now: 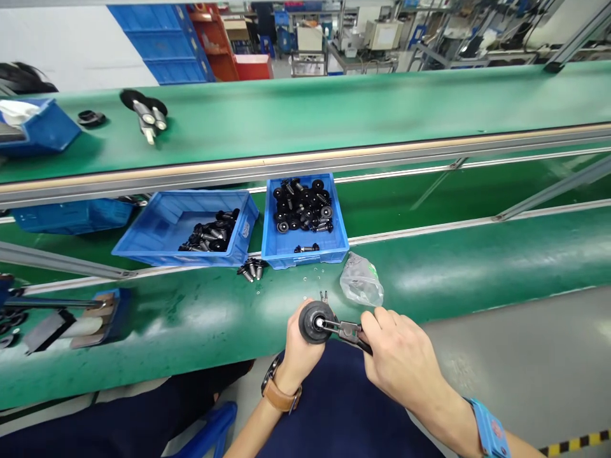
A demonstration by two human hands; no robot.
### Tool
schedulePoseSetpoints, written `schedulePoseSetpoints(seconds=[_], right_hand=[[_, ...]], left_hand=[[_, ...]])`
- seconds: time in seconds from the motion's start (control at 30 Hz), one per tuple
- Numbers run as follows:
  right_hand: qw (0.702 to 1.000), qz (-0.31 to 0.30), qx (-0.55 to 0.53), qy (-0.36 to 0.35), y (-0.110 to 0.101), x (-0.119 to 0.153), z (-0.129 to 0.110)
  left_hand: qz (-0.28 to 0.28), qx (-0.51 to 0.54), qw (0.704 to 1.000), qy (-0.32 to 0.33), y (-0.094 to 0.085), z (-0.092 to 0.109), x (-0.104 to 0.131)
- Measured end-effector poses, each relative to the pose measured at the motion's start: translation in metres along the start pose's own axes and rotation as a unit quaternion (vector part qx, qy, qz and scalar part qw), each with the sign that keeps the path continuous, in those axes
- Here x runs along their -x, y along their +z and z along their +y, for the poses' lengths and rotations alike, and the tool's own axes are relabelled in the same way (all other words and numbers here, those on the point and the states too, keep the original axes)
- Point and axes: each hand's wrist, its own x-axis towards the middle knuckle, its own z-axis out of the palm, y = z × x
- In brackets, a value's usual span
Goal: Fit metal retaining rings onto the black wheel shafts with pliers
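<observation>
My left hand (300, 359) is closed around a round black part (309, 329) with a pale shaft end at its centre, its disc face turned up toward me. In my right hand (401, 356) are snap ring pliers (349, 331), gripped by the handles, and their thin tips reach the shaft end. Whether a ring sits on the tips is too small to tell. Just beyond my left hand, several tiny rings (305, 279) lie on the green bench. A clear plastic bag (361, 280) rests to their right, its contents hard to make out.
One blue bin (305, 259) holds many black parts; another blue bin (165, 219) beside it holds more. Several loose parts (252, 270) lie in front of them. A raised green shelf (305, 121) crosses behind. Another person's dark-clothed leg (157, 401) is at lower left, by a blue stool (210, 432).
</observation>
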Motion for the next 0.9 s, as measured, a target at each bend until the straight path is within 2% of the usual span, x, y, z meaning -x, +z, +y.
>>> schedulePoseSetpoints(seconds=[0.4, 0.7, 0.9], right_hand=[[1.0, -0.006, -0.004, 0.005, -0.0016, 0.0009, 0.0004], [1.0, -0.024, 0.004, 0.003, -0.003, -0.0015, 0.0035], [1.0, -0.023, 0.004, 0.004, -0.0026, -0.0051, 0.0059]], left_hand=[[-0.005, -0.007, 1.0, -0.026, -0.0007, 0.0037, -0.0003], [-0.003, -0.013, 1.0, 0.0, -0.0002, 0.0028, -0.0038], [-0.003, -0.013, 1.0, -0.01, -0.0001, 0.0056, -0.0061]])
